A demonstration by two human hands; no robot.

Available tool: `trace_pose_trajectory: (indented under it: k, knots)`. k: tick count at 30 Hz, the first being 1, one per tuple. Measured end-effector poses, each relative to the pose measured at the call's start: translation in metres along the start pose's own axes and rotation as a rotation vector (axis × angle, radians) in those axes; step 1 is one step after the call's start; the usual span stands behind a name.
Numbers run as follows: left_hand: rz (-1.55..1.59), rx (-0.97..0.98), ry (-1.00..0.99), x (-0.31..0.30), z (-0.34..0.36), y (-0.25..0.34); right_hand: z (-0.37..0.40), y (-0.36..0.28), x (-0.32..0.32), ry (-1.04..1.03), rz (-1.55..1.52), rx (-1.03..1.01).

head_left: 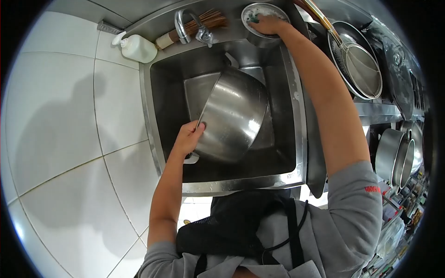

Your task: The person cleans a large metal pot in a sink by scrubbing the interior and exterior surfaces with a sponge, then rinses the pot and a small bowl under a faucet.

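A large steel pot (pixel 234 113) lies tilted on its side in the sink, its rim facing left and its bottom to the right. My left hand (pixel 189 137) grips the pot's rim on the near left, thumb on the outer wall. One pot handle (pixel 192 159) shows just below that hand. At the far right corner, my right hand (pixel 270 24) is down in a round metal bowl (pixel 284 13) of suds. Its fingers are closed at a dark green scouring pad (pixel 253 18); foam partly hides the fingertips.
The steel sink (pixel 169 99) has a curved faucet (pixel 180 25) at the back. A white pump bottle (pixel 139 48) and a stick brush (pixel 199 25) stand and lie on the back ledge. Strainers (pixel 364 69) and pots (pixel 389 150) crowd the right. A tiled wall (pixel 55 97) borders the left.
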State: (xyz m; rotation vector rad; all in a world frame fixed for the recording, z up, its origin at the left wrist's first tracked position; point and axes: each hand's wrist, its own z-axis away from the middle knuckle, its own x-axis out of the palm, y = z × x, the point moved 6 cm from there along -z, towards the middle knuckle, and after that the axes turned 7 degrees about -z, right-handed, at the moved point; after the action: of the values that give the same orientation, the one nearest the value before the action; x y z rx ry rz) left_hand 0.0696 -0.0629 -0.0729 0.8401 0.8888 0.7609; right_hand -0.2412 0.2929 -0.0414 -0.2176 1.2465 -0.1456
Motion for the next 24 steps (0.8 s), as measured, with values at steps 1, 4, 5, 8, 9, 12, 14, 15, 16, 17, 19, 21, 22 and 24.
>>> trace_pose_trajectory:
  k: [1, 4, 5, 8, 9, 12, 14, 15, 16, 17, 19, 21, 22, 24]
  knots:
    - [0.010, 0.051, 0.056, -0.002, 0.003, -0.009, -0.002, 0.002, 0.005, 0.072, -0.045, -0.017]
    - [-0.037, 0.105, 0.096, 0.009, 0.015, -0.028, -0.006, 0.005, 0.000, 0.111, -0.095, -0.069]
    - [0.036, 0.089, 0.112, 0.011, 0.019, -0.034, -0.006, 0.005, -0.002, 0.079, -0.106, -0.099]
    - [-0.015, 0.087, 0.364, 0.003, 0.030, -0.055, 0.017, 0.009, -0.034, 0.471, -0.407, -0.119]
    - [-0.011, 0.094, 0.377, 0.002, 0.034, -0.065, 0.044, 0.000, -0.046, 0.587, -0.512, -0.145]
    - [-0.414, 0.137, 0.644, -0.008, 0.060, -0.084, 0.134, -0.027, -0.047, 0.749, -0.793, -0.230]
    - [-0.532, 0.225, 0.684, -0.002, 0.081, -0.088, 0.171, -0.040, -0.003, 0.479, -0.909, -0.159]
    - [-0.566, 0.193, 0.666, 0.000, 0.085, -0.089, 0.187, -0.047, 0.030, 0.395, -0.907, -0.076]
    - [-0.566, 0.192, 0.674, 0.002, 0.087, -0.081, 0.201, -0.056, 0.064, 0.314, -0.900, 0.003]
    - [-0.402, 0.248, 0.751, -0.001, 0.087, -0.063, 0.214, -0.074, 0.093, 0.134, -0.874, -0.059]
    - [-0.233, 0.306, 0.814, -0.006, 0.075, -0.040, 0.244, -0.110, 0.134, -0.044, -0.676, -0.203]
    - [-0.436, 0.216, 0.825, -0.011, 0.053, -0.030, 0.271, -0.140, 0.152, 0.083, -0.400, -0.300]
    - [-0.429, 0.218, 0.827, -0.009, 0.053, -0.035, 0.282, -0.150, 0.150, 0.212, -0.287, -0.308]
    - [-0.515, 0.152, 0.876, -0.009, 0.048, -0.043, 0.301, -0.168, 0.151, 0.278, -0.245, -0.352]
